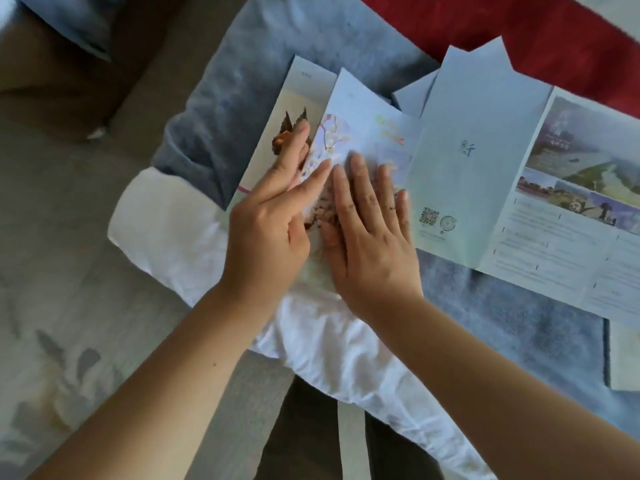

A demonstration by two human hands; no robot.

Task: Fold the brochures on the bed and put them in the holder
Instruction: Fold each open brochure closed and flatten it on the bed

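Observation:
A pale brochure with blossom pictures (363, 133) lies partly folded on the grey blanket (502, 317). Its left panel with a bird picture (294, 98) sticks out from under the folded flap. My left hand (273, 209) presses straight fingers along the flap's left edge. My right hand (367, 223) lies flat on the flap beside it, fingers spread. To the right, an unfolded brochure with landscape photos (540, 188) lies open across the blanket. No holder is in view.
A white sheet (180, 233) covers the bed corner under my wrists. Red fabric (519, 32) runs along the top right. Grey-brown floor (69, 168) lies at left. A pale box edge (623, 358) shows at far right.

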